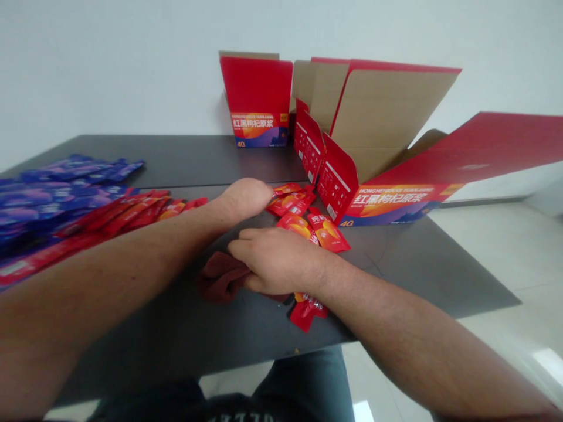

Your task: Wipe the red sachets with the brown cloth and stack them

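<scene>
right hand [277, 261] on cloth [222, 277], table edge [272, 359] near

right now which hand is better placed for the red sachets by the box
Left, probably: the left hand sits beside the red sachets, while the right hand rests on the cloth.

Open red cardboard carton [378, 123], upright red printed box [257, 102] on dark grey table [197, 158], purple foil sachets [57, 199] heaped left, white wall [109, 70] behind.

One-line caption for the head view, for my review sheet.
Left hand beside red foil sachets on a dark grey table, right hand resting on a maroon cloth, open red cardboard carton behind.
</scene>
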Action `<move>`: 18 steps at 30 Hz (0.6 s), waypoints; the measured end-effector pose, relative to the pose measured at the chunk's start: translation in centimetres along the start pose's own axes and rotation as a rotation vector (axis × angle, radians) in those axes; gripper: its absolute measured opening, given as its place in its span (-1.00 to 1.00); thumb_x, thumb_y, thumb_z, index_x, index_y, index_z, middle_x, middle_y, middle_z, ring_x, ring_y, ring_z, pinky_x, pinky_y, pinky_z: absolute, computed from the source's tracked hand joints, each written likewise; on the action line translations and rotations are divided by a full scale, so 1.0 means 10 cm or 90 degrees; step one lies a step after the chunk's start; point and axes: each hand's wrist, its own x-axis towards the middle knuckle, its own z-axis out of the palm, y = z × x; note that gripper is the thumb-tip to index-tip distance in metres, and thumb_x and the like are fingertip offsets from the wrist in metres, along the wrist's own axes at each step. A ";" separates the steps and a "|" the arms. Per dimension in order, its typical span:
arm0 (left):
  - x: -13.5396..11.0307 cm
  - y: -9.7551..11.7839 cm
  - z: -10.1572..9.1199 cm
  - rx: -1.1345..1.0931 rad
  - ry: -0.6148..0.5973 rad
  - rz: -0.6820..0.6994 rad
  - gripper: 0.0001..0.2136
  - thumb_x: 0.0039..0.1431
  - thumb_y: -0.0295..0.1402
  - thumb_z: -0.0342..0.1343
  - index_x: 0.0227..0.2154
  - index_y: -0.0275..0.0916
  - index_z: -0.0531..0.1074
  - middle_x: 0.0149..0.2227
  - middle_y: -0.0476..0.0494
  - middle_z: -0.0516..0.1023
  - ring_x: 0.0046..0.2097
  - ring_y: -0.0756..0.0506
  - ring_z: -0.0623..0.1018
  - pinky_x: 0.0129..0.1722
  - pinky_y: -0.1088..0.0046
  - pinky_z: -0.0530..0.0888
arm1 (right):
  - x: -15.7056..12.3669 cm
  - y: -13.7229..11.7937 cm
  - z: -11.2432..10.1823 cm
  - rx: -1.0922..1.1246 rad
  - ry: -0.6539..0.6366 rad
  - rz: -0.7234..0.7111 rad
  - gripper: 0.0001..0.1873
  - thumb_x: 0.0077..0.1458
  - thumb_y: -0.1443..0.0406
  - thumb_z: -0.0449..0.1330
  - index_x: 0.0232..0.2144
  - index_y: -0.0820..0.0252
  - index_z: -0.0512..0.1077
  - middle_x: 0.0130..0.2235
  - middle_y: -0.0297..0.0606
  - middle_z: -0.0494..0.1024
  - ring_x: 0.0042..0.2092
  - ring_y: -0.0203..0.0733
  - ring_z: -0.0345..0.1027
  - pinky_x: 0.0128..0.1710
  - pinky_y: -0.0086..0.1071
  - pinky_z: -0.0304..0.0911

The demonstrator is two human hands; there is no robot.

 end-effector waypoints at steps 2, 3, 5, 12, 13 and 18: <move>-0.04 0.01 -0.02 0.015 0.015 -0.003 -0.62 0.43 -0.48 -0.03 0.06 -0.36 0.68 -0.06 -0.50 0.76 0.00 -0.39 0.74 -0.03 0.16 0.57 | 0.00 0.01 0.01 0.003 0.008 -0.005 -0.79 0.30 0.24 0.31 -0.08 0.22 0.57 -0.07 -0.17 0.64 -0.19 -0.10 0.48 -0.34 -0.24 0.19; -0.06 0.01 -0.04 0.022 0.024 -0.008 -0.61 0.44 -0.50 -0.05 0.10 -0.37 0.65 -0.05 -0.51 0.75 0.00 -0.39 0.74 -0.05 0.16 0.57 | 0.00 0.01 0.02 0.002 0.010 -0.007 -0.79 0.30 0.24 0.32 -0.08 0.22 0.56 -0.07 -0.17 0.64 -0.18 -0.10 0.49 -0.34 -0.24 0.20; -0.10 -0.01 -0.08 0.033 0.043 -0.023 -0.60 0.45 -0.52 -0.07 0.14 -0.38 0.61 -0.04 -0.51 0.74 0.01 -0.39 0.74 -0.07 0.17 0.57 | 0.00 0.03 0.04 -0.001 0.015 -0.014 -0.80 0.30 0.24 0.32 -0.08 0.22 0.56 -0.08 -0.17 0.63 -0.17 -0.09 0.49 -0.31 -0.24 0.22; -0.30 -0.12 -0.37 0.063 0.158 -0.054 -0.70 0.44 -0.45 0.00 0.01 -0.29 0.64 -0.05 -0.45 0.69 0.00 -0.40 0.68 -0.17 0.15 0.53 | -0.03 0.06 0.08 -0.009 0.041 -0.037 -0.77 0.30 0.24 0.33 -0.04 0.23 0.56 -0.08 -0.18 0.62 -0.13 -0.06 0.50 -0.27 -0.23 0.25; -0.36 -0.13 -0.42 0.069 0.177 -0.056 -0.72 0.43 -0.44 0.02 -0.02 -0.27 0.63 -0.05 -0.43 0.69 -0.02 -0.38 0.66 -0.19 0.16 0.52 | -0.03 0.05 0.09 -0.006 0.039 -0.034 -0.77 0.29 0.24 0.33 -0.06 0.22 0.56 -0.08 -0.18 0.62 -0.15 -0.06 0.50 -0.28 -0.23 0.25; -0.78 -0.34 -0.51 0.136 0.287 -0.045 -0.82 0.42 -0.35 0.05 -0.15 -0.10 0.58 -0.04 -0.29 0.64 0.01 -0.34 0.59 -0.23 0.14 0.49 | -0.02 0.05 0.06 0.093 0.046 -0.070 -0.76 0.25 0.24 0.38 -0.08 0.25 0.57 -0.10 -0.15 0.63 -0.14 -0.06 0.49 -0.20 -0.24 0.31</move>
